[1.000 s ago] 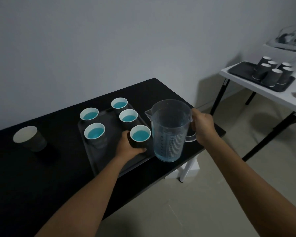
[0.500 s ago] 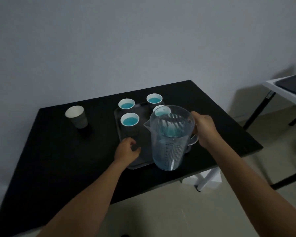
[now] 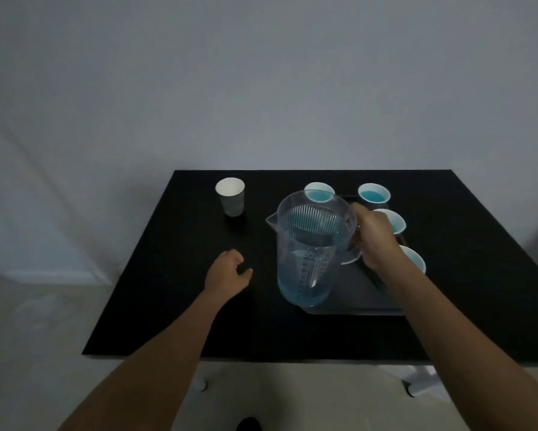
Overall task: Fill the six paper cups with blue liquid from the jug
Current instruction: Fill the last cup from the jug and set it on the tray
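My right hand (image 3: 375,241) grips the handle of a clear plastic jug (image 3: 311,253), held upright above the tray's left part, with a little blue liquid at its bottom. Several paper cups with blue liquid stand on the dark tray (image 3: 354,293): one behind the jug (image 3: 320,191), one at the back (image 3: 374,194), two partly hidden by my right hand (image 3: 396,220) (image 3: 415,259). An empty white-lined paper cup (image 3: 230,195) stands alone on the black table, far left of the tray. My left hand (image 3: 227,273) hovers over the table, fingers loosely curled, holding nothing.
The black table (image 3: 155,275) ends close to me at its front edge and at its left edge, with pale floor beyond. A grey wall rises behind. White table feet (image 3: 417,384) show below the front edge at the right.
My left hand has let go of the near cup and moved left off the tray. The jug has shifted left with my right hand. My view has swung left, losing the white side table.
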The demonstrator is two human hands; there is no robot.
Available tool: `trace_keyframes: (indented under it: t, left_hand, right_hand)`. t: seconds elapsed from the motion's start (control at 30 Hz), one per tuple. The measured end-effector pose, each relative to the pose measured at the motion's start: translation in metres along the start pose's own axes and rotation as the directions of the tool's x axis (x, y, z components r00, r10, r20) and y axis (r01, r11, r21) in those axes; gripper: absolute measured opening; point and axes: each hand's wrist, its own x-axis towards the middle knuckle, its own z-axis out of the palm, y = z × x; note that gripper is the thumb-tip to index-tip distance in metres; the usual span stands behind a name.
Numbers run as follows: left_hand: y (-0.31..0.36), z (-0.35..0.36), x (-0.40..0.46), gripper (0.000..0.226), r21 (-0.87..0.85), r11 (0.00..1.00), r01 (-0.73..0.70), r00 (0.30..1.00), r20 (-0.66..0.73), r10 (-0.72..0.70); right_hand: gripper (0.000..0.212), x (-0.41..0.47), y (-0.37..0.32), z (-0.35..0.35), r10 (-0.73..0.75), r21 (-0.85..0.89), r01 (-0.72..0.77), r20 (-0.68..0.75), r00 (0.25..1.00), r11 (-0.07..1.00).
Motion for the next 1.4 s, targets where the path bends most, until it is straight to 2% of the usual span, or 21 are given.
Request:
trace_keyframes:
  t: [0.13,0.17,0.27,0.37,0.43,0.5,0.63,0.73,0.87,1.03,1.13,1.17,1.27,1.3,1.4]
  left_hand:
    - [-0.024,-0.017,0.014,0.031,-0.005,1.0,0.025,0.999,-0.035,-0.025]
    - [-0.028,-0.02,0.018,0.031,-0.005,0.999,0.032,0.999,-0.038,-0.032]
    - [-0.038,-0.03,0.037,0.028,-0.018,0.999,0.05,0.997,-0.062,-0.051]
    - [-0.043,-0.037,0.065,0.029,-0.059,0.996,0.06,0.995,-0.082,-0.064]
    - [-0.04,-0.04,0.081,0.04,-0.115,0.991,0.074,0.993,-0.081,-0.084]
    - [-0.036,-0.043,0.101,0.064,-0.193,0.976,0.102,0.991,-0.068,-0.117]
    - [-0.026,-0.046,0.138,0.1,-0.293,0.951,0.101,0.992,-0.045,-0.119]
    - [-0.019,-0.046,0.16,0.118,-0.323,0.942,0.088,0.992,-0.055,-0.111]
    - [-0.007,-0.046,0.184,0.128,-0.342,0.935,0.093,0.989,-0.072,-0.125]
    - [0.005,-0.042,0.204,0.115,-0.313,0.947,0.08,0.993,-0.06,-0.103]
    - [0.006,-0.039,0.208,0.102,-0.318,0.944,0.087,0.988,-0.096,-0.123]
    - [0.007,-0.039,0.207,0.097,-0.325,0.942,0.082,0.986,-0.112,-0.124]
    - [0.005,-0.04,0.201,0.084,-0.327,0.942,0.079,0.98,-0.149,-0.134]
    - [0.003,-0.041,0.197,0.084,-0.338,0.938,0.078,0.977,-0.16,-0.139]
    - [-0.005,-0.043,0.185,0.084,-0.373,0.927,0.04,0.972,-0.2,-0.123]
  right_hand:
    - [0.018,0.012,-0.005,0.032,0.001,-0.003,-0.001,0.037,0.999,1.0]
    - [0.022,0.015,-0.006,0.038,0.012,0.008,-0.012,0.038,0.999,1.0]
    - [0.053,0.027,-0.007,0.057,0.068,0.041,-0.07,0.034,0.997,0.997]
    - [0.054,0.039,-0.006,0.074,0.091,0.064,-0.091,0.014,0.996,0.994]
    - [0.054,0.042,-0.007,0.082,0.102,0.079,-0.101,-0.002,0.995,0.992]
    - [0.053,0.049,-0.008,0.091,0.107,0.091,-0.106,-0.007,0.994,0.99]
    - [0.033,0.063,-0.005,0.1,0.117,0.098,-0.114,-0.025,0.993,0.989]
    - [0.027,0.076,0.0,0.104,0.139,0.096,-0.135,-0.035,0.99,0.986]
    - [0.037,0.087,0.004,0.108,0.152,0.07,-0.147,-0.065,0.986,0.987]
    - [0.034,0.094,0.005,0.112,0.145,0.09,-0.138,-0.079,0.986,0.986]
    - [0.014,0.097,0.005,0.11,0.12,0.104,-0.113,-0.063,0.991,0.988]
    - [0.013,0.098,0.005,0.11,0.114,0.113,-0.106,-0.063,0.992,0.988]
    - [0.035,0.096,0.004,0.109,0.109,0.137,-0.1,-0.059,0.992,0.986]
    - [0.036,0.095,0.004,0.109,0.111,0.147,-0.102,-0.057,0.992,0.984]
    - [0.023,0.09,0.002,0.107,0.114,0.161,-0.109,-0.027,0.993,0.981]
